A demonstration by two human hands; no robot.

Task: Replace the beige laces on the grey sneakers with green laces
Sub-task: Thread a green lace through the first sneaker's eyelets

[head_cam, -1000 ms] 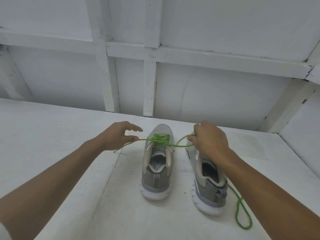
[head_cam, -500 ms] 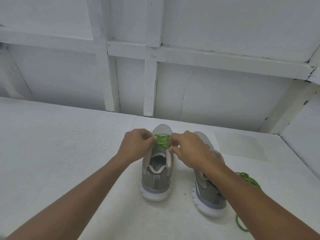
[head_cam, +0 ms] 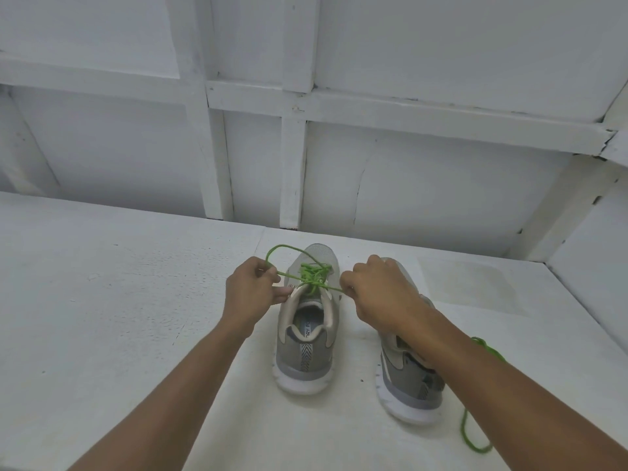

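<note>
Two grey sneakers stand heel-toward-me on the white surface. The left sneaker [head_cam: 306, 341] carries a green lace [head_cam: 314, 275] crossed and knotted over its tongue. My left hand [head_cam: 253, 290] pinches a loop of that lace, which arcs up and over to the shoe's toe. My right hand [head_cam: 377, 294] grips the other end of the lace, pulled taut to the right. The right sneaker [head_cam: 407, 379] lies partly under my right forearm. A second green lace [head_cam: 470, 433] trails loose on the surface beside it.
A white surface [head_cam: 119, 317] runs under everything. A white panelled wall with raised battens [head_cam: 292, 171] rises right behind the shoes, and a side wall [head_cam: 591, 239] closes in at the far right.
Both hands have drawn apart from the knot, pulling the lace out sideways. A loop now stands up above my left hand.
</note>
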